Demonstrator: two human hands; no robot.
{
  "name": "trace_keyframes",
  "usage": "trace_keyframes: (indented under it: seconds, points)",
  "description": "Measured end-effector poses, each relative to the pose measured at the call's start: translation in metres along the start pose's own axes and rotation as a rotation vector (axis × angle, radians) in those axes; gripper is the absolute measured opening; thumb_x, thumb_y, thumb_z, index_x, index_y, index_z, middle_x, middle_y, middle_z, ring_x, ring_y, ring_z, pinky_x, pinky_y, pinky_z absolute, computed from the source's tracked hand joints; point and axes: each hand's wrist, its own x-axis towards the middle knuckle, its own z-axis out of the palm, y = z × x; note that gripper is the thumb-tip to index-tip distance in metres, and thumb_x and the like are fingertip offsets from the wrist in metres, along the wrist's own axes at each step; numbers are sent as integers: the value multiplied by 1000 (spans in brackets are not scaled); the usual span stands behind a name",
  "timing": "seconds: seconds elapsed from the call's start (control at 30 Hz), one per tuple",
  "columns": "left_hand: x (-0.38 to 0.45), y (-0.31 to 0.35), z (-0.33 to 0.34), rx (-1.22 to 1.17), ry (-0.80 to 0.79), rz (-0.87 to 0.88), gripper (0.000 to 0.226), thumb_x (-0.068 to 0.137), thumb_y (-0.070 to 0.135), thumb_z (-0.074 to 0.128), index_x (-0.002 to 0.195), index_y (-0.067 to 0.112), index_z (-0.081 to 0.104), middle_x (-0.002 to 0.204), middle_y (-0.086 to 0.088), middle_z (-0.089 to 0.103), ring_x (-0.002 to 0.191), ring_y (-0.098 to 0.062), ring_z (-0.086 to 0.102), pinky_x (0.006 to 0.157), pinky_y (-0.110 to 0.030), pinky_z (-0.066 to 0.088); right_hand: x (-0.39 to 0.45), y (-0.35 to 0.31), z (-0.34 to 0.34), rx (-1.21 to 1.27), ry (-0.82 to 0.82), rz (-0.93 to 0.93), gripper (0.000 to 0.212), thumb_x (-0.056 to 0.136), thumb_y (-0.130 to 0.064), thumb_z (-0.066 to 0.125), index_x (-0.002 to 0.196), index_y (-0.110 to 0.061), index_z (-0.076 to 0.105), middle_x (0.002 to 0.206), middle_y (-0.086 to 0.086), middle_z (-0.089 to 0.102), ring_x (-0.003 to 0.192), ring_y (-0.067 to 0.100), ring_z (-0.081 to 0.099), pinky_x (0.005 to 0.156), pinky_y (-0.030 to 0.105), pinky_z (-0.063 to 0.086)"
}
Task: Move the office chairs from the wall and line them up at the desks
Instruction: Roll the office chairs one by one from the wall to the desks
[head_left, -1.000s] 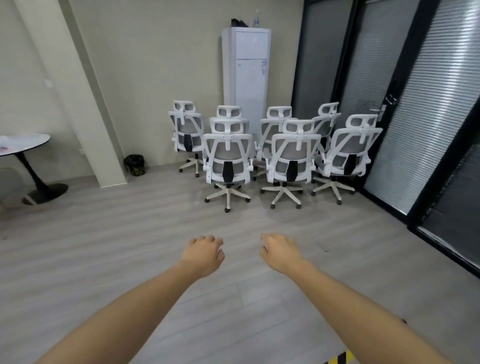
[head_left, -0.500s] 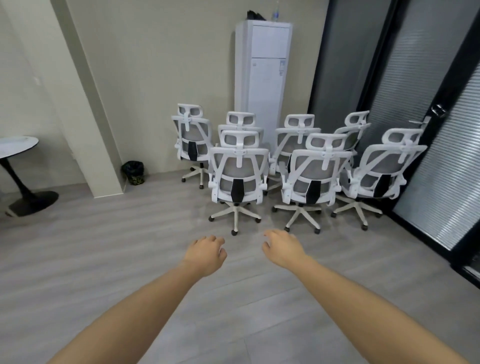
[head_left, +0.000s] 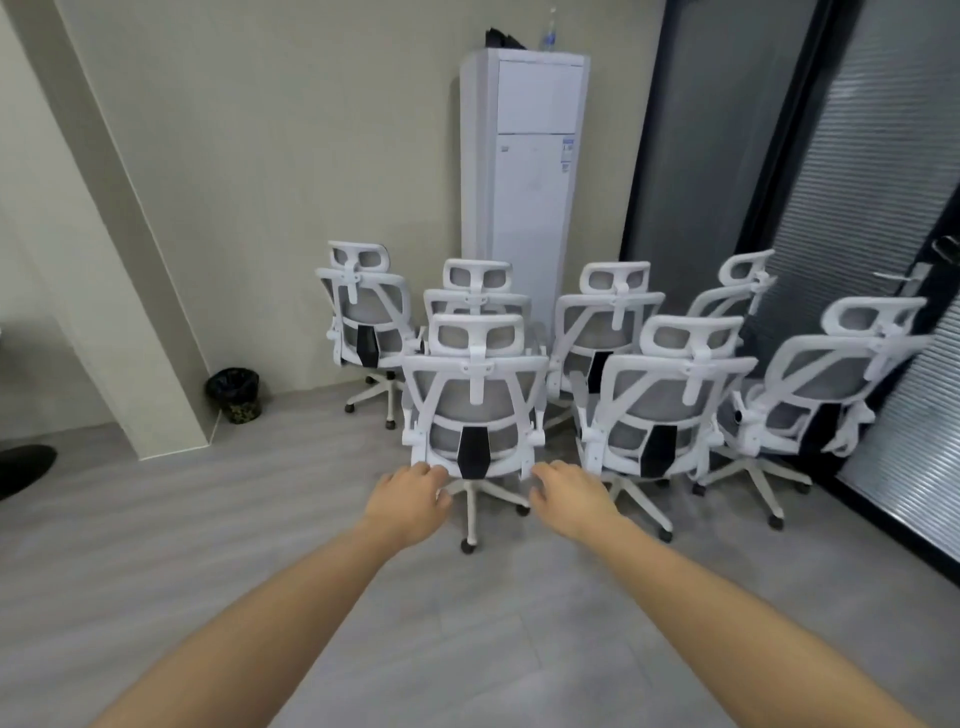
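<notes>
Several white office chairs with grey mesh backs stand bunched against the far wall, their backs toward me. The nearest chair (head_left: 475, 400) is straight ahead, with a second front chair (head_left: 670, 410) to its right and a third (head_left: 831, 389) by the glass wall. More chairs stand behind them, such as the back left chair (head_left: 363, 312). My left hand (head_left: 408, 501) and my right hand (head_left: 569, 496) reach forward with loosely curled fingers, level with the nearest chair's lower back. Neither holds anything, and I cannot tell whether they touch the chair.
A tall white air conditioner (head_left: 524, 182) stands behind the chairs. A black bin (head_left: 234, 395) sits beside a wall pillar (head_left: 114, 270) on the left. Dark-framed glass walls with blinds (head_left: 872, 208) close off the right. A black table base (head_left: 21, 467) shows at the left edge.
I have walked closer to the chairs, and they now fill more of the view. Both hands have come up near the nearest chair's lower back. The round table has left the view.
</notes>
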Motion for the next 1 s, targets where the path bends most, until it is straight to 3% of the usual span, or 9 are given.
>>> trace_keyframes:
  seconds: [0.13,0.43,0.53,0.63,0.8,1.0]
  points:
    - [111,-8,-11,18,-11,-25,41,98,37,37,136,24,49,137,-3,53,122,-29,49,97,-40,41,115,28,-13,-11,-16,-38,43,97,-33,42,137,-20,51,132,7,58,117,31,56,95,44,45]
    - [313,-35,-46,82,10,-18,40,100,36,34,134,21,50,132,-4,54,121,-29,48,101,-42,40,327,57,-36,-49,-6,-118,38,98,-31,41,131,-17,55,126,7,60,111,31,58,92,43,47]
    - [380,-54,-51,89,29,-31,40,99,36,33,130,20,52,128,-5,55,120,-30,50,99,-44,42,389,62,-41,-68,17,-150,39,99,-33,40,133,-18,53,126,8,60,113,31,57,92,43,47]
    - [448,-69,-55,101,32,-14,44,99,37,34,139,23,48,136,-3,53,124,-28,48,105,-46,37,453,68,-46,-72,14,-146,41,100,-32,42,138,-19,50,131,8,57,117,32,54,94,43,43]
    - [556,-90,-60,131,22,36,43,99,37,33,135,22,49,128,-3,55,118,-28,49,100,-43,38,554,80,-51,-49,6,-123,35,98,-28,41,128,-17,55,128,9,60,113,32,56,91,42,44]
    - [655,-109,-36,117,-33,4,44,98,43,30,134,25,49,133,-1,55,119,-25,50,100,-43,39,642,99,-42,-17,-34,-100,35,101,-32,41,130,-18,54,127,8,59,113,32,56,91,40,42]
